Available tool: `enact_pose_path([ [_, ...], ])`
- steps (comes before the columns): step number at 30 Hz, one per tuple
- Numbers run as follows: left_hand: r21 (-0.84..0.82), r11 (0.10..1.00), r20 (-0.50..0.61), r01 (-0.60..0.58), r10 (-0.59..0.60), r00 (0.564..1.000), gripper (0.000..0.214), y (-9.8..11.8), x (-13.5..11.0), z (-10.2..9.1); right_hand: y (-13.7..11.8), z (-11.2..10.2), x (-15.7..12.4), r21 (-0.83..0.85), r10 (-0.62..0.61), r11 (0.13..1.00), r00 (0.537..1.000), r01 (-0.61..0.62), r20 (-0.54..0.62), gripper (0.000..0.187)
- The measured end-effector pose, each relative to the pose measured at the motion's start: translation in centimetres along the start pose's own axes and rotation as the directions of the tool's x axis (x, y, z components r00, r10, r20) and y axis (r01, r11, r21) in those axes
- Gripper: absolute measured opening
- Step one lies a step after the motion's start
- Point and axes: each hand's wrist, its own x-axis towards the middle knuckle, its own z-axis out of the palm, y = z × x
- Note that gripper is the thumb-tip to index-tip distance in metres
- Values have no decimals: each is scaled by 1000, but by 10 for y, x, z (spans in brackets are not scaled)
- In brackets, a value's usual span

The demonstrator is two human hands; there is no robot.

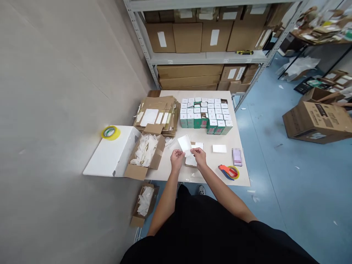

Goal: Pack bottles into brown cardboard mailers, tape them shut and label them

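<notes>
A white paper sheet (184, 142) is held up above the table between my two hands. My left hand (177, 158) pinches its lower left edge, and the fingers of my right hand (200, 157) close on its lower right corner. Just under my hands lies a piece of flat brown cardboard with white paper (190, 160) on it, partly covered by my right hand. To the right is a small white stack or box (219, 148). Rows of small green-and-white boxes (212, 116) stand beyond my hands.
Flattened cardboard (167, 104) is piled at the back left. An open carton (158, 156) of crumpled white paper stands left. An orange tape dispenser (227, 171) and a purple-toned item (237, 157) lie right. Behind the table (235, 141) rises a shelf rack (192, 58) of cartons.
</notes>
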Motion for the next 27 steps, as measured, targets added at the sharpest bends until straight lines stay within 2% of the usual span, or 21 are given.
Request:
enact_pose_path([
  [3,75,997,35,14,-16,999,30,-3,20,-10,12,0,3,-46,23,999,997,-26,-73,31],
  [6,157,985,157,72,-97,983,26,-8,43,-19,25,-1,9,-93,46,994,994,-56,-99,32],
  [9,216,966,306,142,-205,930,26,-16,68,-18,37,-2,21,-129,32,990,988,-52,-151,30],
  [12,265,943,374,202,-294,880,27,-31,88,-6,50,-2,36,-229,-9,972,963,-54,-269,23],
  [14,332,913,364,236,-355,861,27,-44,99,4,60,-2,44,-342,-66,938,936,-60,-346,21],
  [17,427,863,325,269,-425,845,28,-62,109,16,74,-3,51,-456,-116,885,900,-99,-420,34],
  [22,503,817,276,283,-462,843,30,-87,117,23,94,1,60,-504,-123,851,878,-145,-462,31],
  [27,560,782,244,273,-471,848,36,-103,121,24,108,3,72,-517,-101,834,869,-192,-485,31],
])
